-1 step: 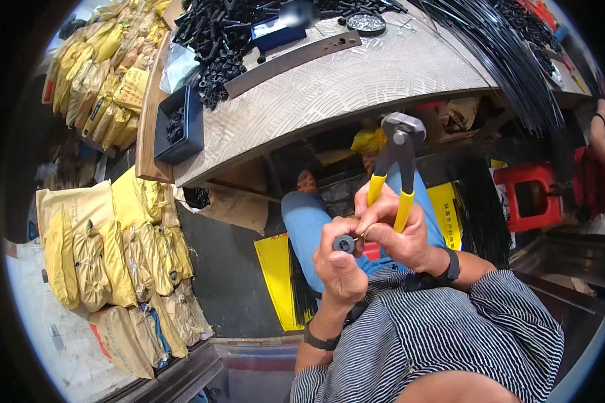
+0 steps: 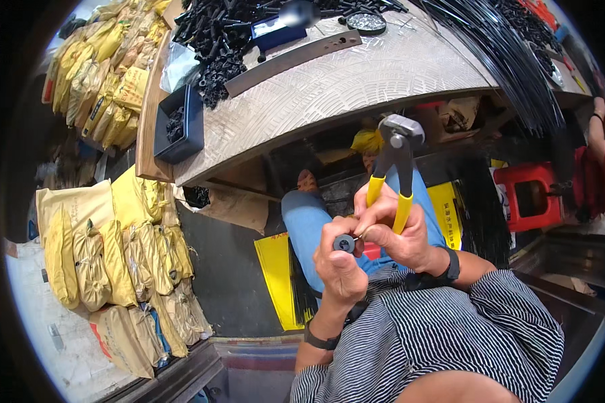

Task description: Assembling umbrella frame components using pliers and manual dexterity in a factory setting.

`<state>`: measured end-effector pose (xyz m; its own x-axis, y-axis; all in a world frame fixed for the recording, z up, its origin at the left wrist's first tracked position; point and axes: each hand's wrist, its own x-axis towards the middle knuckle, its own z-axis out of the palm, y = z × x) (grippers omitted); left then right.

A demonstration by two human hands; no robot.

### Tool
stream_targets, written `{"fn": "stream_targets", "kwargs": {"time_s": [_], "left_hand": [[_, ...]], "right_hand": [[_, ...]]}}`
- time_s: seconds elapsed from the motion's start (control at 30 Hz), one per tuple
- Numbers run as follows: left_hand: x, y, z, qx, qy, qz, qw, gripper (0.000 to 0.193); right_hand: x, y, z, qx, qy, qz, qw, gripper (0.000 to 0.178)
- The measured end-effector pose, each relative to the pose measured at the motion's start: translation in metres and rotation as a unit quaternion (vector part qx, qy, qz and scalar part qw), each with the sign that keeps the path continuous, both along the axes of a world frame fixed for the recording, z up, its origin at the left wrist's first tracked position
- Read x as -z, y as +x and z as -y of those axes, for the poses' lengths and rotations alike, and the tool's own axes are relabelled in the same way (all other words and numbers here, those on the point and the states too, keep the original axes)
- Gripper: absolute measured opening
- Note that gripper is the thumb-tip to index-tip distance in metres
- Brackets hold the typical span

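Note:
My left hand [image 2: 341,272] is closed around a dark cylindrical piece [image 2: 344,243], its round end with a hole in the middle showing between thumb and fingers. Close against it, my right hand [image 2: 400,235] grips pincers [image 2: 395,158] with yellow handles and a dark steel head pointing up and away. The right thumb and forefinger also pinch at something thin beside the piece, too small to make out. Both hands are held above my lap, in front of the table [image 2: 302,94]. The far end of the piece is hidden by my left fingers.
On the table lie a metal bar [image 2: 292,64], a pile of black parts [image 2: 215,50], a blue bin [image 2: 179,126] and a bundle of black rods [image 2: 497,54]. Yellow sacks [image 2: 107,262] are stacked at left. A red stool [image 2: 528,195] and another person's arm [image 2: 597,131] are at right.
The head of the pincers has tipped very slightly to the left. Both hands keep their hold and place.

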<state>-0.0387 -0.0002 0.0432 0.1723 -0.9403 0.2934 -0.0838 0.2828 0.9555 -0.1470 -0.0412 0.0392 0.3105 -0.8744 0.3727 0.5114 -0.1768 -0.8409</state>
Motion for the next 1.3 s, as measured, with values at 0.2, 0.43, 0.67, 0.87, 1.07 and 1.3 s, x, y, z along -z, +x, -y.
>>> {"fn": "stream_targets", "kwargs": {"time_s": [0.2,0.43,0.67,0.87,1.07,1.3], "left_hand": [[0.003,0.001,0.0,0.002,-0.002,0.004,1.0,0.059],[0.005,0.004,-0.001,-0.009,-0.02,-0.005,1.0,0.059],[0.011,0.013,-0.004,-0.028,0.007,0.027,0.999,0.06],[0.024,0.03,-0.005,-0.069,0.013,-0.037,0.997,0.062],[0.029,0.053,-0.008,-0.056,-0.035,-0.184,0.981,0.063],[0.022,0.045,-0.01,-0.052,0.004,-0.017,0.998,0.064]], "right_hand": [[0.0,0.001,0.005,0.042,-0.107,-0.067,0.991,0.011],[-0.004,0.006,0.001,0.087,-0.153,-0.143,0.974,0.014],[0.002,0.025,-0.012,0.118,-0.036,-0.112,0.986,0.012],[0.001,0.039,-0.001,0.076,-0.091,-0.16,0.98,0.013],[-0.019,-0.026,0.031,0.094,-0.474,-0.509,0.712,0.02],[-0.026,-0.031,0.033,0.06,-0.542,-0.559,0.625,0.028]]}}
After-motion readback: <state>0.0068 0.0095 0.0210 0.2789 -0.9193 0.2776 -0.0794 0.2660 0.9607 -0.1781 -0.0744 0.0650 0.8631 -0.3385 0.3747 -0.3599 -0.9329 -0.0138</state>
